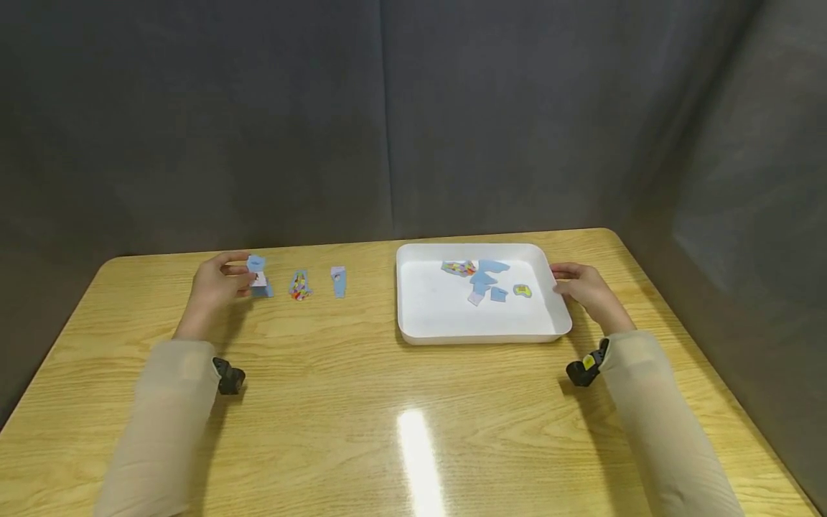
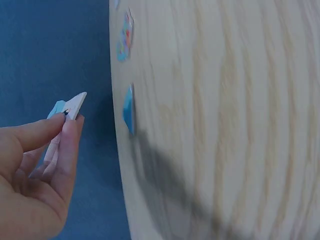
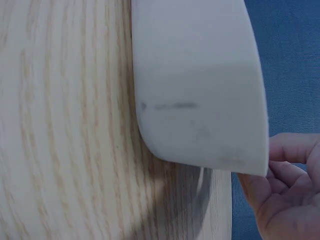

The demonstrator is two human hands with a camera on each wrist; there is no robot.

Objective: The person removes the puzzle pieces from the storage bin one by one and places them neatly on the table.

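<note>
My left hand (image 1: 218, 286) pinches a light blue and white puzzle piece (image 2: 74, 106) between thumb and fingers, raised over the table's far left. Beyond it in the head view, a blue puzzle piece (image 2: 128, 111) lies on the wood. To the right lie a multicoloured piece (image 1: 300, 286) and a narrow blue and white piece (image 1: 339, 281). My right hand (image 1: 589, 289) grips the right rim of the white tray (image 1: 478, 336), its fingertips partly hidden by the wall. Several pieces lie inside, among them a yellow-green one (image 1: 522, 290) and a multicoloured one (image 1: 459, 268).
The wooden table (image 1: 310, 402) carries the tray at its back right. A dark grey curtain (image 1: 258, 129) hangs behind the far edge and along the right side. A bright reflection falls on the near tabletop.
</note>
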